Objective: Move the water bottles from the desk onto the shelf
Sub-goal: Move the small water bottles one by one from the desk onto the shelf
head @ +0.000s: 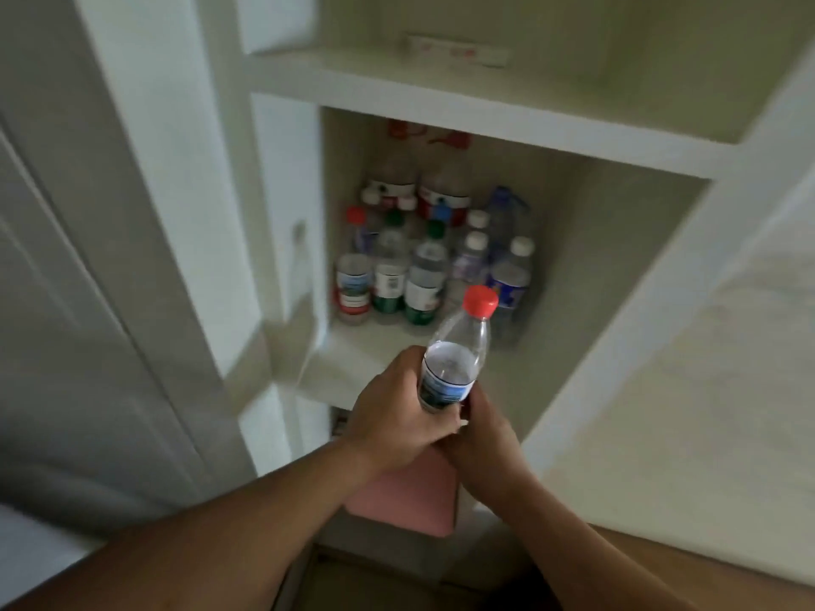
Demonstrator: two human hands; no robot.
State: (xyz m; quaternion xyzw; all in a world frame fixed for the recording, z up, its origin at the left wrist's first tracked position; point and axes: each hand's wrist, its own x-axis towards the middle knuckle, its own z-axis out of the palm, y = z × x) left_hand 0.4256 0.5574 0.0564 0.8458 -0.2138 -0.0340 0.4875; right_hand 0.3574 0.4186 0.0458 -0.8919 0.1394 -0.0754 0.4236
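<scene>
Ahead, shelf [366, 352] packed with bottles [423, 275]; left hand [397, 416] and right hand [487, 441] fingers clamp red-capped bottle [458, 350] before them; pink box [410, 496] below.

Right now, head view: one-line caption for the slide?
Left hand and right hand hold a red-capped water bottle before a shelf stocked with upright bottles.

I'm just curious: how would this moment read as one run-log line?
red-capped bottle: held tilted before shelf, not set down | left hand: grips its label | right hand: grips it below | other bottles: standing on shelf
</scene>
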